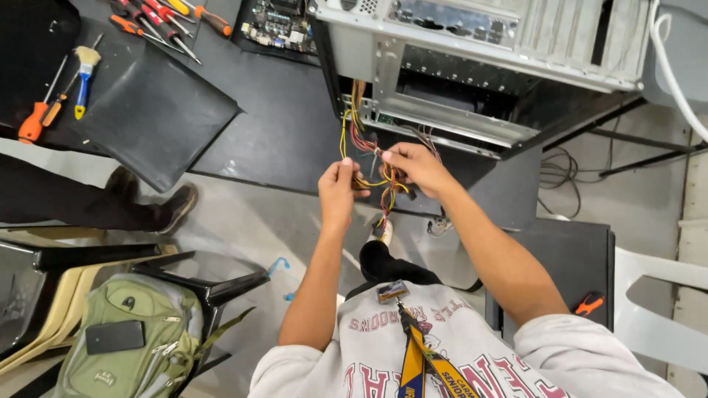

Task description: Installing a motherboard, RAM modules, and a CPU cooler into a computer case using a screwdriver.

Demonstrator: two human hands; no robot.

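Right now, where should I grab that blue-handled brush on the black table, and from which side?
Take the brush by its blue handle, coming from above. It lies flat with the bristle head pointing away from you, and an orange-handled screwdriver lies close on its left, so pinch the handle's lower half across its width.

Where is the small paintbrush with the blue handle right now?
In the head view, the blue-handled brush lies upper left on the black table, between an orange-handled screwdriver and a black mat.
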